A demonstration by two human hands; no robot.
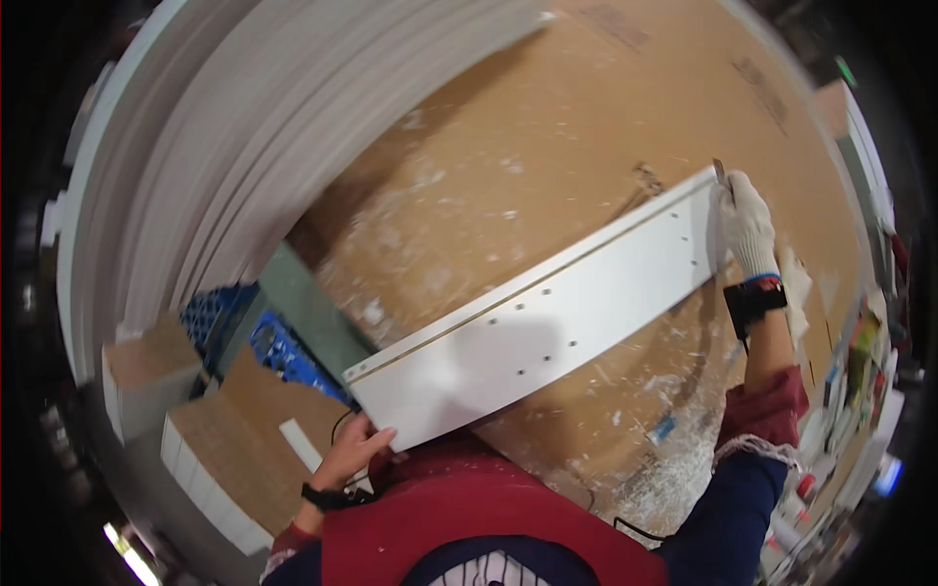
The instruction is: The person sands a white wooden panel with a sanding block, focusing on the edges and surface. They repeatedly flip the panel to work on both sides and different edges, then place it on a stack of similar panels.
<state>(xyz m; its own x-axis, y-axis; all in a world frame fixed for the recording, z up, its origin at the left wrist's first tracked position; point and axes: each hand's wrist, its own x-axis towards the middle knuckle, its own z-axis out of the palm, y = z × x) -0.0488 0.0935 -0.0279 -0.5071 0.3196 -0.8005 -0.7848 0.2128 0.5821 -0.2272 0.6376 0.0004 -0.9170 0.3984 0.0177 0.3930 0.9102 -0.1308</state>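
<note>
A long white panel (616,283) with several drilled holes and a groove along its far edge lies tilted across the middle, its right end farther from me. My bare left hand (357,447) grips its near left corner, with the thumb on top. At the right end is my right hand (747,220), in a white knitted glove, its fingers closed. From that fist a short, flat, dark metal blade (720,171) sticks out beside the panel's far right corner. The glove hides the rest of this tool.
Brown board (557,127), strewn with white shavings (674,488), spreads beneath the panel. A tall stack of pale boards (244,127) rises at the far left. Cardboard-topped white pieces (234,439) and blue perforated plastic (288,356) are near my left hand; a white glove (796,293) lies right.
</note>
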